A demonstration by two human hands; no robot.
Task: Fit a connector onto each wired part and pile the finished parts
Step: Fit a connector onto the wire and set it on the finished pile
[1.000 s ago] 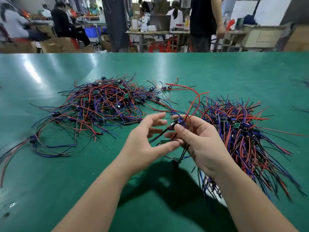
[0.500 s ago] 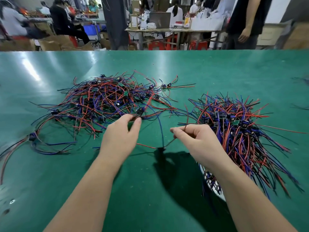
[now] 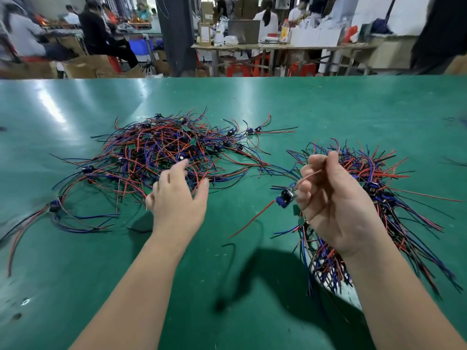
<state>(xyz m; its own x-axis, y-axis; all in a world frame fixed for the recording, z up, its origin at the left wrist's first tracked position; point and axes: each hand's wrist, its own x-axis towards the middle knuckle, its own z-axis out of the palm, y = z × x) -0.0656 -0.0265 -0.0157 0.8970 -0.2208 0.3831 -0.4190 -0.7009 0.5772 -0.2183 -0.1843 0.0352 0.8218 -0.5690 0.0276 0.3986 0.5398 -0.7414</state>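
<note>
Two tangles of red, blue and black wired parts lie on the green table (image 3: 252,102): a left pile (image 3: 161,152) and a right pile (image 3: 374,188). My left hand (image 3: 177,195) hovers over the near edge of the left pile with its fingers spread and holds nothing. My right hand (image 3: 333,198) is raised beside the right pile, its fingers curled round thin wires. From those wires a wired part (image 3: 285,197) with a blue and black body hangs at the hand's left, a red wire trailing down to the table.
A stray bundle of wires (image 3: 54,207) lies at the far left of the table. A white container rim (image 3: 353,296) shows under the right pile's near end. Beyond the table's far edge are people, benches and cardboard boxes.
My left hand has let go of the part it carried to the left pile and now lies open. My right hand has lifted another wired part from the right pile.
</note>
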